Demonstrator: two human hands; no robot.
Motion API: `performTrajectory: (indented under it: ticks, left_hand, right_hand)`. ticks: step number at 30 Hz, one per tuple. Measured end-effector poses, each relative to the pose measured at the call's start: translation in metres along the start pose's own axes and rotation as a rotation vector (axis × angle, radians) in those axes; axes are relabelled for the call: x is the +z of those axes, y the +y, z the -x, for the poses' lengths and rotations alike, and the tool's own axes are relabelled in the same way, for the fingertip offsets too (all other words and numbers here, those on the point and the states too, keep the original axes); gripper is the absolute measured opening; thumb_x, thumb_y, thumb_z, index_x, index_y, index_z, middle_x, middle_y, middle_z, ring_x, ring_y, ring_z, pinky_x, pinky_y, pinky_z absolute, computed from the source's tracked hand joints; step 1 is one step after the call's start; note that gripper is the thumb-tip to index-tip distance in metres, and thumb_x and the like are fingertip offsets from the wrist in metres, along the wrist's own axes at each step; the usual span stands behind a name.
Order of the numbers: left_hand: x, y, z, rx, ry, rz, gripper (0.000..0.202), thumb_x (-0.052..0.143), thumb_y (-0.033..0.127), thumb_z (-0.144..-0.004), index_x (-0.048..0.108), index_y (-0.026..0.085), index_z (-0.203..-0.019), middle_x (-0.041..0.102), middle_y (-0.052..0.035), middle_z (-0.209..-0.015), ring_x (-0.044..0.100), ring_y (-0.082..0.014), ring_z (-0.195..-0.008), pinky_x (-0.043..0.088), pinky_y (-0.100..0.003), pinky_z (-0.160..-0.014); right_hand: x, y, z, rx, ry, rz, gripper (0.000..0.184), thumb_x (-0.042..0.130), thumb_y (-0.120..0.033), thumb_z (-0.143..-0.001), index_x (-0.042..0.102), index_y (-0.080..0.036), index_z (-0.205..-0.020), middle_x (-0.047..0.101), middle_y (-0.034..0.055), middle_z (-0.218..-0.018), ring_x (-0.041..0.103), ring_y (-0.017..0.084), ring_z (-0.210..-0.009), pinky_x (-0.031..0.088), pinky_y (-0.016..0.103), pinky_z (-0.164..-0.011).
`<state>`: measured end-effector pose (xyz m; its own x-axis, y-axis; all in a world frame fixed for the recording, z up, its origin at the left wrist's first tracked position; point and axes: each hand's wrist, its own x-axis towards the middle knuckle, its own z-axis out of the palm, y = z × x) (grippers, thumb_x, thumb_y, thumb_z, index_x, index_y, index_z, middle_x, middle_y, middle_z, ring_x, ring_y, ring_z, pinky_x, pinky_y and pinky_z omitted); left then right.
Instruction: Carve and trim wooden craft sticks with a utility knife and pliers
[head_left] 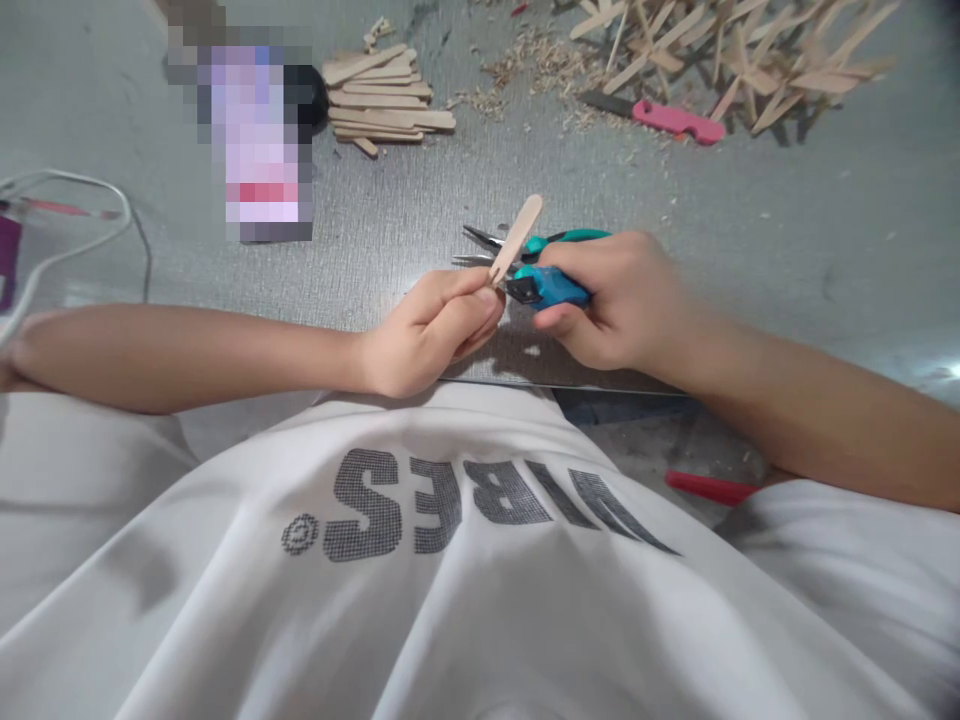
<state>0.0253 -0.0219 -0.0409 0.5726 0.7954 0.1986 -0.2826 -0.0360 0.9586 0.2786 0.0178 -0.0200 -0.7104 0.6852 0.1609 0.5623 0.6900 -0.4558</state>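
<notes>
My left hand (435, 330) is closed in a pinch on the lower end of a flat wooden stick (517, 236), which tilts up and to the right. My right hand (615, 300) is wrapped round the teal handles of a small pair of pliers (544, 280). The pliers' metal jaws (480, 248) point left, just behind the stick and close to it. Both hands hover at the near edge of a grey table (750, 230), above my white shirt.
A neat stack of wooden sticks (382, 100) lies at the back centre, a loose heap of sticks (742, 45) at the back right, with wood shavings (525, 70) and a pink utility knife (675, 120) between. A white cable (67, 215) curls at left. A red object (709, 487) lies below the table edge.
</notes>
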Motion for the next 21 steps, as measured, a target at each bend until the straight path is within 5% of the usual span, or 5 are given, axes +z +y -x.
performTrajectory:
  ticks: [7,16,21]
  left_hand:
    - [0.004,0.001,0.0,-0.052,0.011,0.116,0.066,0.072,0.07,-0.115,0.042,0.028,-0.074,0.037,0.0059,-0.06,0.032,-0.0105,-0.05,0.026,-0.029,-0.046]
    - [0.004,0.002,0.0,-0.119,0.056,0.221,0.064,0.072,0.069,-0.114,0.039,0.028,-0.077,0.031,0.0079,-0.06,0.023,-0.0082,-0.047,0.024,-0.026,-0.044]
    - [0.002,0.005,0.001,-0.159,0.049,0.206,0.064,0.074,0.071,-0.112,0.041,0.028,-0.078,0.032,0.0079,-0.06,0.024,-0.0087,-0.047,0.025,-0.027,-0.045]
  right_hand:
    - [0.01,-0.002,0.002,0.039,0.176,0.013,0.09,0.024,-0.111,-0.105,0.051,-0.027,-0.085,0.056,0.0035,-0.07,0.043,0.02,-0.064,0.024,0.04,-0.066]
    - [0.023,-0.001,0.002,-0.017,0.47,0.138,0.094,0.032,-0.11,-0.108,0.067,-0.024,-0.09,0.066,0.0051,-0.076,0.056,0.02,-0.067,0.03,0.041,-0.067]
    - [0.012,0.006,0.005,0.068,0.33,0.142,0.093,0.034,-0.11,-0.107,0.068,-0.025,-0.094,0.066,0.0072,-0.078,0.061,0.023,-0.072,0.034,0.042,-0.069]
